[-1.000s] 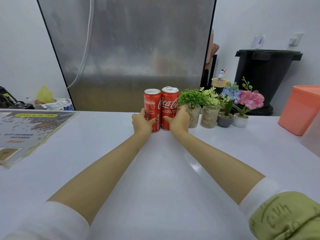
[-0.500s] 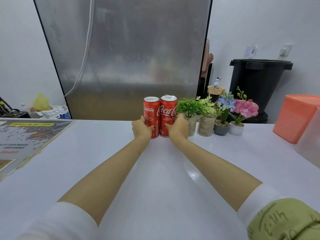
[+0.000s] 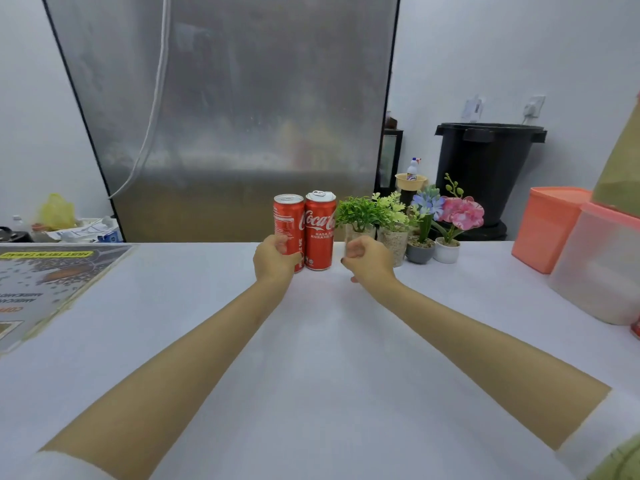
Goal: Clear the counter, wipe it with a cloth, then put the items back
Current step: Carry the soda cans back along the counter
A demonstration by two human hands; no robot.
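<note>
Counter (image 3: 329, 341), white and glossy, fills the lower half of the frame. Behind it a steel panel (image 3: 225, 116) takes the upper centre, with a black bin (image 3: 485, 161) at right of centre. Two lidded containers, orange (image 3: 543, 230) and frosted (image 3: 602, 265), sit at the right edge.

No cloth is in view, and the things stand lined along the far edge. I judge this to be the putting-back step, with the cans being squared into their row.

The left can (image 3: 287, 216) and right can (image 3: 319, 230) stand upright, touching, at mid-frame. The left hand (image 3: 275, 263) wraps the left can's lower part. The right hand (image 3: 369, 263) is loosely curled around nothing, clear of the right can. It is in front of the glass pot (image 3: 358, 233) at the near end of the row of small plants (image 3: 446, 216); whether it touches the pot I cannot tell.

The next move, I think, calls for a gentle release. Slim cans tip easily, and the pots stand just beside them.

The menu sheet (image 3: 45, 282) at left lies upside down; its yellow strip seems to read "MUST TRY IN TAWAU". The right can shows "Coca-Cola", then "RASA" and a word cut short. The left can shows its back label, too small to read, and a vertical word ending "ME".
</note>
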